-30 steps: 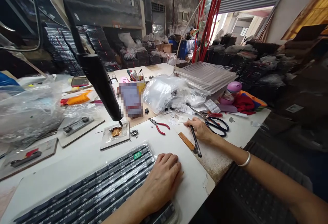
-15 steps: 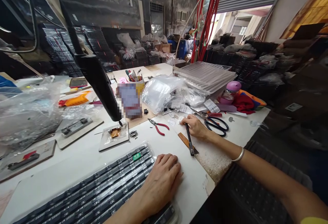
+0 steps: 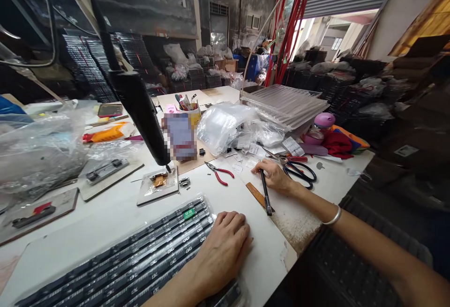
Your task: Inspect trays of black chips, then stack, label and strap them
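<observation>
My left hand (image 3: 225, 246) lies palm down over the right end of a long plastic-covered tray (image 3: 137, 256) filled with rows of dark parts. Its fingers are bent slightly and hold nothing that I can see. At the table's right side, my right hand (image 3: 277, 175) has its fingers closed on the upper end of a slim black pen (image 3: 266, 195). The pen slants toward me, its lower end over a brown flat strip (image 3: 256, 194). Just beyond that hand are black-handled scissors (image 3: 303, 172). Red-handled pliers (image 3: 222, 175) lie left of it.
A black electric screwdriver (image 3: 142, 115) hangs above a small board (image 3: 158, 189) with an orange part. Clear plastic bags (image 3: 228, 126) and stacked clear trays (image 3: 286, 103) stand behind. The table's right edge (image 3: 351, 183) runs beside my right forearm.
The view has shifted slightly, moving most things a little right in the picture. My right hand keeps its grip on the pen, and my left hand stays on the tray.
</observation>
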### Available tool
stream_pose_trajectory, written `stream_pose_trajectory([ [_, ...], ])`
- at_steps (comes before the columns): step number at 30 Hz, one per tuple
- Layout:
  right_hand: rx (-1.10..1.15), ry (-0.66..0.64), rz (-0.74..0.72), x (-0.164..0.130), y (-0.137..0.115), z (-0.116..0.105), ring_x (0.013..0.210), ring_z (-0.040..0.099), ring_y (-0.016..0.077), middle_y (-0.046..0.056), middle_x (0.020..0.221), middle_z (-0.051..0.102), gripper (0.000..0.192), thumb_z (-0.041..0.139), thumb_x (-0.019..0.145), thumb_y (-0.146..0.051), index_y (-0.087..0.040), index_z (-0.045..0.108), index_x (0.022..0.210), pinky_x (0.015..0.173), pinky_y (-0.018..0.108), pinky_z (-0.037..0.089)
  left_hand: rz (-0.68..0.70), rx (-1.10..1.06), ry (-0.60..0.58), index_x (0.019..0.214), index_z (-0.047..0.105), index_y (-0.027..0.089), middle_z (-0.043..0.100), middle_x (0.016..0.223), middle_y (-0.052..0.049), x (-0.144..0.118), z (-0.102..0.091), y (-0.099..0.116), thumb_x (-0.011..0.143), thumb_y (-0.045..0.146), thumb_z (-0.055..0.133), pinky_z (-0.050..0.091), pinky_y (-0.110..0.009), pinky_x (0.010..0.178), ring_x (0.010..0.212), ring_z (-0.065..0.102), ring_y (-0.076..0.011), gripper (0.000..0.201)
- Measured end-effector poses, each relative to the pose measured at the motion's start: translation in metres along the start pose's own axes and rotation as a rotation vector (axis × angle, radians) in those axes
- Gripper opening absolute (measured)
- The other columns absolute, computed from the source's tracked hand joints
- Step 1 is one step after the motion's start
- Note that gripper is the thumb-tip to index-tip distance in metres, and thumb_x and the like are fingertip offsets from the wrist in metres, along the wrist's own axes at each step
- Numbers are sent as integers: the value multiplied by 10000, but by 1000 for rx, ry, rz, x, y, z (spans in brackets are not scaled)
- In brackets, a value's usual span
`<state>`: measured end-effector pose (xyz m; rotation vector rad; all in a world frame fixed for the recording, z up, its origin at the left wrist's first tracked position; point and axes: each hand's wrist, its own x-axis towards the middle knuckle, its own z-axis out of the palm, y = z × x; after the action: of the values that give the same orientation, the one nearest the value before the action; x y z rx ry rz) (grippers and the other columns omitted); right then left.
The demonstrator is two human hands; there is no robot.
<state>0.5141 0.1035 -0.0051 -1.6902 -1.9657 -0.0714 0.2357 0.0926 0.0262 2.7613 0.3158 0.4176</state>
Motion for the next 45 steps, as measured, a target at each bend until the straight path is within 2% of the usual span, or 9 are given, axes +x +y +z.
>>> stream_pose_trajectory([
  [4,-99,30,59,-5,0,2,748,480,221,64,731,568,224,479,762,-51,-160,628,889,738,340,345,1,-3,1,936,551,200,580,936,-62,0,-1,0,947,217,385,431,-380,831,930,540,-207,167],
  [12,-146,66,153,1,12,3,793,492,221,64,808,597,236,463,780,-70,-182,621,915,757,333,335,0,-4,0,940,550,204,582,940,-63,0,-2,1,949,222,379,434,-383,827,926,540,-209,173],
  [21,-162,-45,15,-8,0,-3,806,476,223,64,768,581,306,461,738,-19,-174,637,933,773,358,294,-2,9,-14,922,547,202,574,929,-61,1,-3,2,947,222,387,432,-383,823,923,543,-211,163],
  [27,-112,-131,-80,-14,-2,-11,802,509,192,44,786,575,305,490,733,-33,-179,648,949,773,317,346,0,6,-11,930,550,201,578,932,-61,1,-2,2,945,220,394,433,-382,830,928,541,-210,158],
  [32,-195,-66,11,-14,-1,-11,833,490,234,82,810,592,346,443,744,-10,-160,636,989,777,363,331,8,4,10,950,554,208,586,932,-61,0,-2,2,945,221,393,436,-380,828,919,548,-208,162],
  [36,-250,-11,65,-8,4,-6,889,467,284,121,789,600,336,408,831,-53,-134,618,1081,773,399,326,15,9,20,943,556,208,589,929,-61,0,-1,1,947,222,385,438,-378,825,916,551,-206,171],
  [41,-209,-9,25,3,18,-10,857,477,241,79,817,614,397,348,882,-66,-179,590,1176,731,330,389,16,5,26,939,560,208,588,931,-63,0,-2,1,950,227,376,438,-378,826,909,549,-205,185],
  [45,-226,62,42,14,28,-14,883,460,245,77,854,612,403,325,904,-85,-183,588,1192,746,334,387,10,3,22,930,553,208,583,921,-57,0,-3,2,942,222,401,435,-373,820,909,547,-206,153],
])
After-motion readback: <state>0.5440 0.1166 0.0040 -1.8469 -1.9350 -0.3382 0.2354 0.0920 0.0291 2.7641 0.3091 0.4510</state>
